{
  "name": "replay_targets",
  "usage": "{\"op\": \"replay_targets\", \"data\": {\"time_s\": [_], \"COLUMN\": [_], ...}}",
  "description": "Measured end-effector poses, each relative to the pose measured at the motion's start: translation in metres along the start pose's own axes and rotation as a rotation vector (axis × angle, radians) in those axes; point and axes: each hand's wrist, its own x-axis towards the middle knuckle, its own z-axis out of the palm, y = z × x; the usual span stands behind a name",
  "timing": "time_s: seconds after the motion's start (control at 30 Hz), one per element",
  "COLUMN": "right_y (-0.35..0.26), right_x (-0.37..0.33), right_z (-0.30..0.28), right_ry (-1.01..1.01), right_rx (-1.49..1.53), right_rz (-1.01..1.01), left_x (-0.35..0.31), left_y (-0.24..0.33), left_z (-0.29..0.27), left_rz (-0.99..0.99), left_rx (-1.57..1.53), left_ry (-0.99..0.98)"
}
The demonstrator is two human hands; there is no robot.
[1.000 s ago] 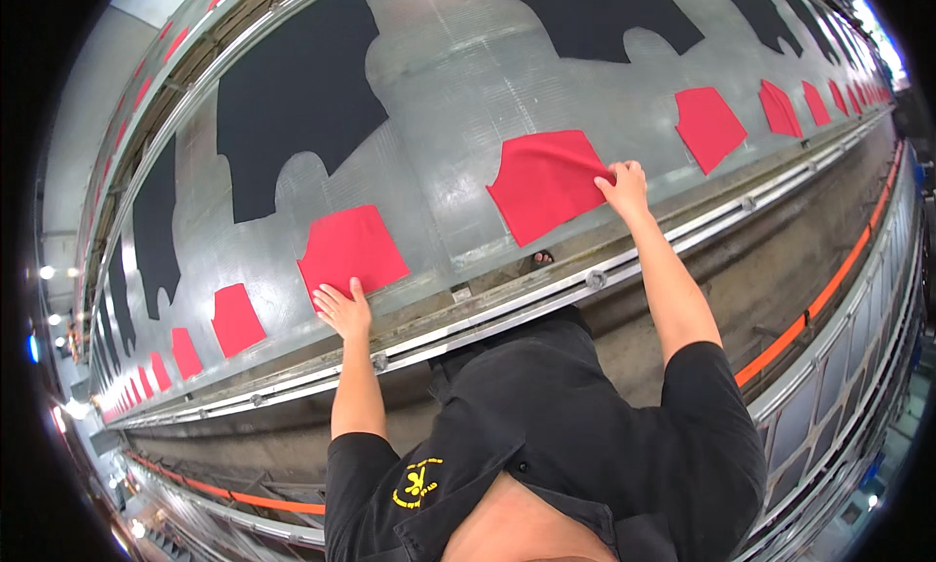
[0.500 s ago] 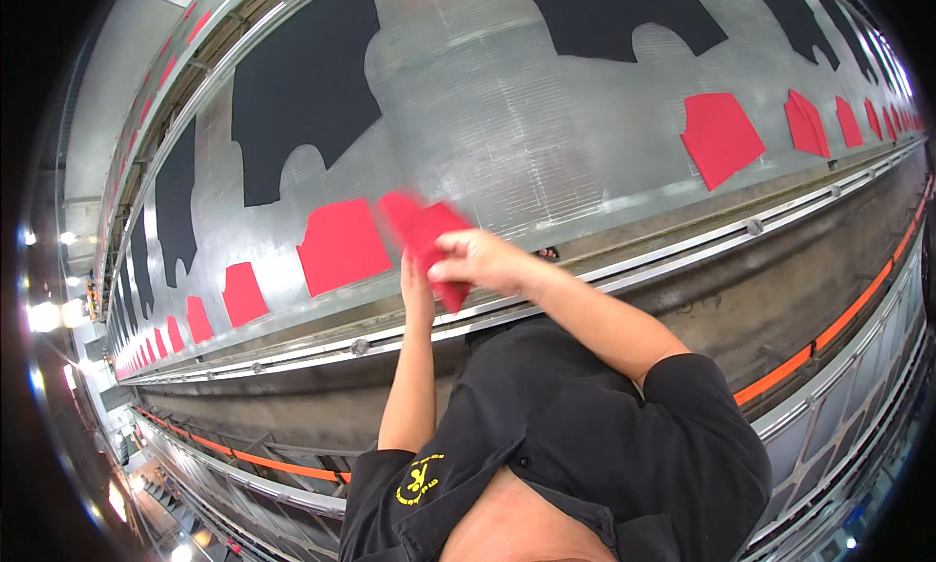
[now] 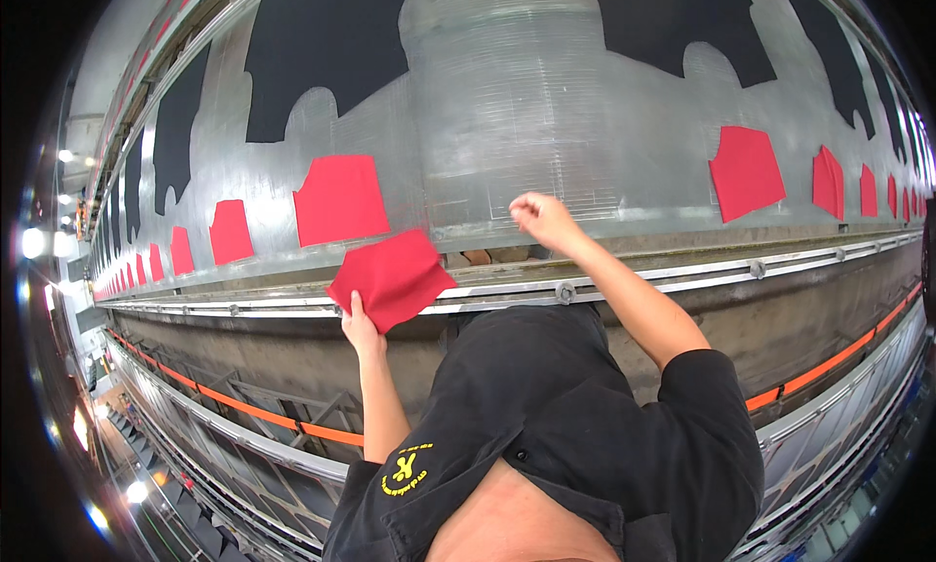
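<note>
A red cut fabric piece (image 3: 395, 279) hangs in my left hand (image 3: 361, 325), pinched at its lower left corner. The cloth spreads out over the metal rail at the table's near edge, and its upper edge is slightly blurred. My right hand (image 3: 544, 221) is apart from the cloth, above the near side of the metal table (image 3: 507, 162). Its fingers are curled in, and nothing shows in them. Flat on the table beyond my left hand lies another red fabric piece (image 3: 341, 199); a further red piece (image 3: 748, 172) lies to the right.
Large black fabric pieces (image 3: 331, 45) lie farther back on the table. More red pieces run along the near edge both ways. A metal rail (image 3: 487, 297) with round fittings borders the table in front of me. An orange strip (image 3: 331, 433) runs along the structure behind me.
The red fabric was bunched between both hands; now it is spread out and only my left hand holds it, lower and further left. My right hand has released it and moved right.
</note>
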Motion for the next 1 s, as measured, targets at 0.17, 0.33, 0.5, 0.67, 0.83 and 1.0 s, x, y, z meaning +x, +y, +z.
{"op": "replay_targets", "data": {"time_s": [0.17, 0.33, 0.5, 0.67, 0.83, 1.0], "right_y": [-0.024, -0.039, -0.052, -0.06, -0.068, -0.082], "right_x": [0.07, 0.132, 0.162, 0.173, 0.18, 0.188], "right_z": [-0.05, -0.084, -0.1, -0.104, -0.105, -0.093], "right_ry": [0.385, 0.457, 0.366, 0.277, 0.172, 0.084], "right_rx": [-0.447, -0.694, -0.888, -0.989, -1.171, -1.394], "right_rz": [-0.335, -0.407, -0.363, -0.358, -0.373, -0.312], "left_x": [0.014, 0.003, 0.005, 0.009, 0.01, 0.014], "left_y": [-0.037, -0.057, -0.054, -0.054, -0.054, -0.057], "left_z": [-0.039, -0.008, -0.006, -0.006, -0.007, -0.014], "left_rz": [0.053, 0.038, 0.052, 0.049, 0.046, 0.07], "left_rx": [0.196, 0.173, 0.201, 0.246, 0.296, 0.37], "left_ry": [0.086, 0.188, 0.231, 0.278, 0.286, 0.292]}}
